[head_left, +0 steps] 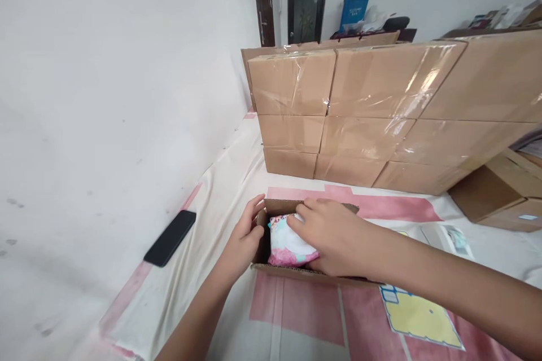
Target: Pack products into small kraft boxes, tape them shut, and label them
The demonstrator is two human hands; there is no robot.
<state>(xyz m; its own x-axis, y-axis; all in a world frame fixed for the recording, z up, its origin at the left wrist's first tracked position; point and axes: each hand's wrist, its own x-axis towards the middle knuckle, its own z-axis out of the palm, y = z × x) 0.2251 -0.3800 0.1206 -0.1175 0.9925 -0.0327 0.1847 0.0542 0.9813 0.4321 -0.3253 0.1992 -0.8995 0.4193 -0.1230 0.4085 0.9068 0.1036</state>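
Note:
An open cardboard box [305,275] lies on the cloth in front of me. Inside it sits a soft-looking packet [289,247], printed in white, pink and light blue. My left hand [247,234] holds the box by its left end wall, thumb on the near side and fingers at the far corner. Reaching in from the right, my right hand [328,234] has its fingers around the right part of the packet. That hand and forearm hide the right half of the box.
A wall of taped cardboard boxes [364,113] stands behind the box. A black phone [170,238] lies at left, near the white wall. A yellow sheet with a blue edge [423,318] lies at right, and an open carton [503,189] sits farther right.

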